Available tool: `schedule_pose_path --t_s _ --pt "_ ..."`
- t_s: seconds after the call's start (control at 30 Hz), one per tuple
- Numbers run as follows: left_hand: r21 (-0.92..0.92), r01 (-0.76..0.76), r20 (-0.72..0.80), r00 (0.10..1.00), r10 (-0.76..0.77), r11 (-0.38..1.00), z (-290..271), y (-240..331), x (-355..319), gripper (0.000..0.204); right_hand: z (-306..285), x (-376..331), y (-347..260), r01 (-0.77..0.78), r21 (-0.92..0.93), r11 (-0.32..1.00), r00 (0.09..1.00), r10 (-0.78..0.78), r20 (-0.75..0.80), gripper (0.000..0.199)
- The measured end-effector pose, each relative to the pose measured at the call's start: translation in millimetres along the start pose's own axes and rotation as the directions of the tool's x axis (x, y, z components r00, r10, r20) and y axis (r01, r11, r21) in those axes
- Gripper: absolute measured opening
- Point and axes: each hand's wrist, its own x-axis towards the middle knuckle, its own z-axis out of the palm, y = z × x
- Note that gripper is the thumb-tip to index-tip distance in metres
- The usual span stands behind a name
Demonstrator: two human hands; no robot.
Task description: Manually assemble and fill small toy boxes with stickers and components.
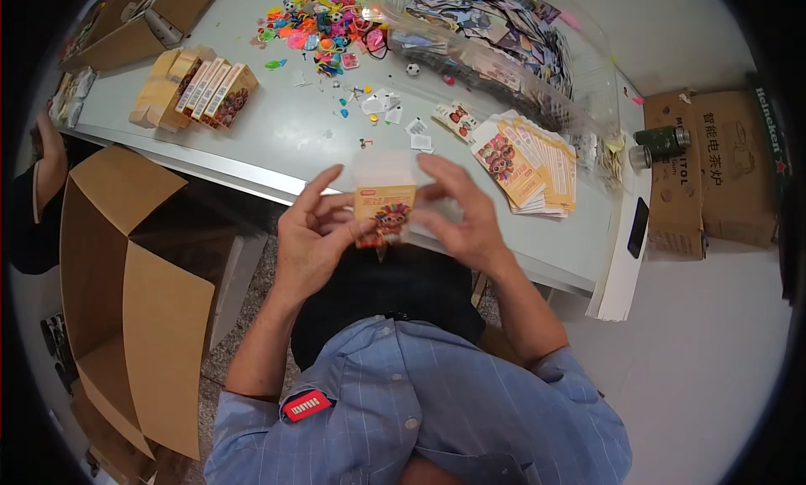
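Observation:
A small yellow carton [384, 210] with a colourful cartoon figure on its front is held upright before me, over the table's near edge. Its pale upper part is blurred. My left hand [312, 240] grips the left side, thumb across the front and index finger raised. At the right side, my right hand [463, 215] has its thumb and fingers against the carton's edge, with the index finger stretched up near the top. Those fingertips are slightly smeared by motion.
Flat yellow cartons [525, 162] lie fanned to the right. Filled-out cartons [214, 91] stand in a row at left. Colourful trinkets [323, 28] are heaped at the back, beside a clear bin [537, 82] of cards. A large cardboard box [138, 258] gapes below left; another person's arm [50, 153] shows behind it.

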Motion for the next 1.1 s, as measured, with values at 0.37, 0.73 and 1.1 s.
schedule_pose_path --t_s 0.37,0.73,1.1 --pt "0.162 -0.211 -0.109 0.967 0.23 0.964 -9.1 -25.6 54.9 0.048 -76.1 55.7 57.8 0.124 -0.829 0.545 0.988 -0.143 0.054 0.03" --pt "0.07 -0.273 -0.142 0.949 0.28 0.96 -10.0 -39.5 53.4 0.048 -78.8 49.5 58.0 0.052 -0.793 0.606 0.958 -0.255 -0.132 0.006" --pt "0.352 -0.323 0.018 0.941 0.338 0.878 1.6 -27.5 50.2 0.043 -32.3 46.9 -5.2 0.283 -0.227 0.932 0.958 -0.287 0.02 0.015"
